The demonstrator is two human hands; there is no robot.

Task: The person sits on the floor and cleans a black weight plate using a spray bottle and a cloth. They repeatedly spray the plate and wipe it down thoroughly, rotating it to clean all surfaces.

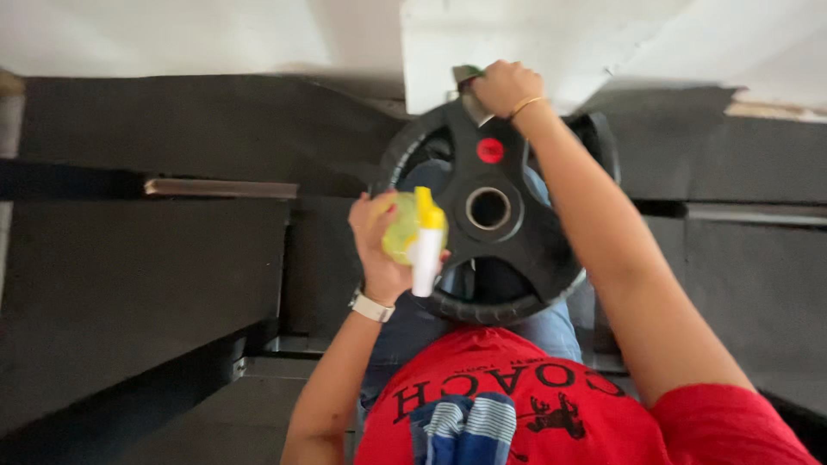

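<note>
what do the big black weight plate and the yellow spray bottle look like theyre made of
The round black weight plate looks rubber-coated: a matte, dull surface with a ribbed rim, plus a shiny ring, probably metal, lining its centre hole. The yellow-green spray bottle in the left hand looks like plastic: a translucent body, an opaque yellow top and a white trigger. The blur leaves the finer finish uncertain.

The weight plate [495, 232] looks like matt black rubber, ribbed along its rim, with a bright metal ring round the centre hole and a glossy red disc above it. The spray bottle [412, 232] is smooth, translucent yellow-green plastic with a white plastic trigger. The floor [129, 284] is dull, dark matting.
</note>
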